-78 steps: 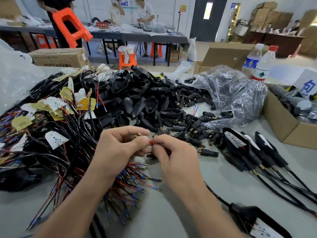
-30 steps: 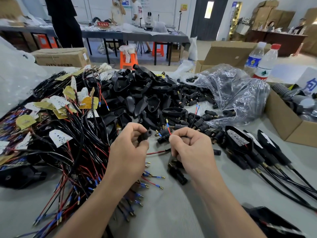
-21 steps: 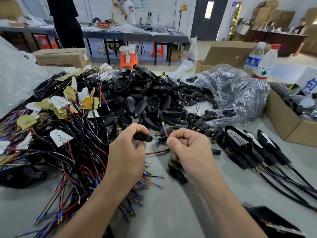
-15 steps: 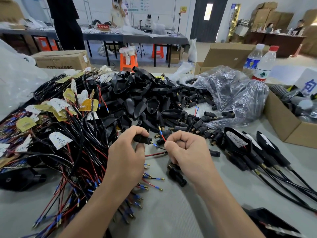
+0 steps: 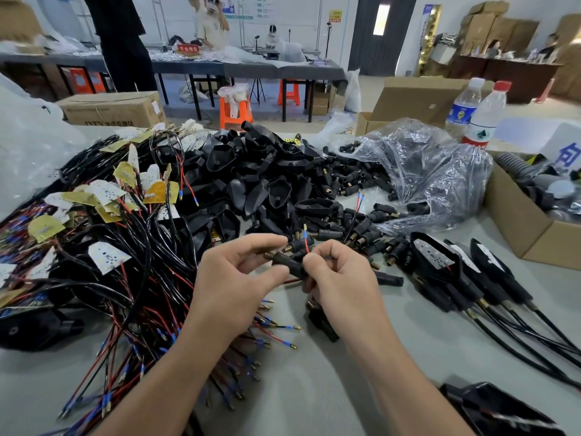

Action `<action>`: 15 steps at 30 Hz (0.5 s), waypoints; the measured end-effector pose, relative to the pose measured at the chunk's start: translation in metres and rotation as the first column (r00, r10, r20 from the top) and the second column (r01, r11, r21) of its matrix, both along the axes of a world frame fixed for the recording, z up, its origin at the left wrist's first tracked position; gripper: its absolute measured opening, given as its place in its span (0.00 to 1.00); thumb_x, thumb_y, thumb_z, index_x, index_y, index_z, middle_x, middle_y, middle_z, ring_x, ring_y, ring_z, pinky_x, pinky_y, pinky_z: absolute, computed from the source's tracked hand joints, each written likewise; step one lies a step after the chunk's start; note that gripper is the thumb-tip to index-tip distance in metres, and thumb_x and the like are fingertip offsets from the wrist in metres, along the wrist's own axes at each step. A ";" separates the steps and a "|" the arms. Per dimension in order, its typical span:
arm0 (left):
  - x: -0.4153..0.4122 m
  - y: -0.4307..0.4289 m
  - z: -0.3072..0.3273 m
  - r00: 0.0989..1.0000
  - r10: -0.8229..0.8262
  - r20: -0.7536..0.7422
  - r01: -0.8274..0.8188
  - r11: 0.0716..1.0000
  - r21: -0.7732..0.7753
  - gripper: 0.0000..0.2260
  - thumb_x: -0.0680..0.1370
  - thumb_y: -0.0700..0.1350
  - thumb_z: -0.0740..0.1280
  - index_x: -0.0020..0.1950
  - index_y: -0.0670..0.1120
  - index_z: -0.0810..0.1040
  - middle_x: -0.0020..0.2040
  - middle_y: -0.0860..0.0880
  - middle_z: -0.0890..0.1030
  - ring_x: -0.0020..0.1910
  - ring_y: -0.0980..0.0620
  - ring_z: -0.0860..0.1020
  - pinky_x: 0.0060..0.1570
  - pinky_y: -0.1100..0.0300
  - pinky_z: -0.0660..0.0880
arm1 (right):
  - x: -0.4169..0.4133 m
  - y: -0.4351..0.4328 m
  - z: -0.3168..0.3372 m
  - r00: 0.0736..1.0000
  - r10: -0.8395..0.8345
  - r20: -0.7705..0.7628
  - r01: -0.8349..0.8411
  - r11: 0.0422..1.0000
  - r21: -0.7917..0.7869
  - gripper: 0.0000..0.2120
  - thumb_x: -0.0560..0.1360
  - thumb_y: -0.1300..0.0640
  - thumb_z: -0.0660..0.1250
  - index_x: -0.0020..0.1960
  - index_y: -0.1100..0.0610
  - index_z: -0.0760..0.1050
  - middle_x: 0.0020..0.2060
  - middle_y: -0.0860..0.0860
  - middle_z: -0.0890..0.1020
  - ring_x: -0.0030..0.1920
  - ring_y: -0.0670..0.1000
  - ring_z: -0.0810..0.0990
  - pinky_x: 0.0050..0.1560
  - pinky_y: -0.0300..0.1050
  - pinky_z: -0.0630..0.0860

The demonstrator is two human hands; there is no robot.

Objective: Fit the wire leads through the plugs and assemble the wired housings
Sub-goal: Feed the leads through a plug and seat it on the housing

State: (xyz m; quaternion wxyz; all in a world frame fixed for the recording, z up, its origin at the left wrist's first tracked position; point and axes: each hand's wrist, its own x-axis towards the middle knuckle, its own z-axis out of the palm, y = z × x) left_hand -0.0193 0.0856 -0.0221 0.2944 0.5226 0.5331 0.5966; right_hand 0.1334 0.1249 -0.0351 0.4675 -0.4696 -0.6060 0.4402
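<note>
Work in hand: the left hand (image 5: pixel 239 278) pinches one black plug (image 5: pixel 284 262) by thumb and forefinger, and the right hand (image 5: pixel 341 278), close against it, pinches a red lead (image 5: pixel 305 244) at the plug's end. The lead's tip stands above the plug, and whether it has been threaded through cannot be told. Done: a few assemblies (image 5: pixel 440 259) lie in a row at right on the table (image 5: pixel 314 388). Outstanding, in my judgement, is most of the job: a large heap of housings (image 5: pixel 267 174), scattered plugs (image 5: pixel 361 221) and a mass of wires (image 5: pixel 125 253). Containers: an open clear bag (image 5: pixel 440 171) spills more plugs, and a cardboard box (image 5: pixel 518 228) holds grey hose (image 5: pixel 511 160) and indistinct parts.
</note>
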 end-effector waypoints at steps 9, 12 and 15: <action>0.001 0.002 0.001 0.959 -0.065 0.277 0.064 0.998 0.011 0.17 0.70 0.26 0.75 0.50 0.47 0.87 0.47 0.46 0.88 0.50 0.51 0.87 0.45 0.67 0.80 | -0.003 -0.002 0.005 0.990 0.044 -0.134 -0.059 0.993 -0.107 0.01 0.66 0.53 0.68 0.37 0.49 0.76 0.29 0.47 0.73 0.30 0.50 0.69 0.34 0.47 0.67; 0.003 0.003 0.000 0.968 -0.034 0.248 0.039 0.999 -0.015 0.16 0.71 0.28 0.76 0.52 0.46 0.86 0.47 0.48 0.88 0.51 0.52 0.87 0.47 0.67 0.80 | -0.002 -0.004 0.007 0.969 0.091 -0.231 -0.127 0.981 -0.144 0.07 0.68 0.63 0.70 0.39 0.53 0.74 0.29 0.48 0.74 0.30 0.47 0.68 0.32 0.40 0.66; 0.006 0.002 -0.001 0.973 0.050 0.225 -0.036 0.997 -0.066 0.13 0.72 0.33 0.78 0.50 0.49 0.87 0.46 0.50 0.88 0.48 0.54 0.87 0.45 0.68 0.80 | -0.001 -0.005 0.009 0.940 0.098 -0.326 -0.157 0.975 -0.159 0.14 0.74 0.73 0.66 0.39 0.56 0.71 0.30 0.49 0.75 0.29 0.46 0.67 0.30 0.37 0.64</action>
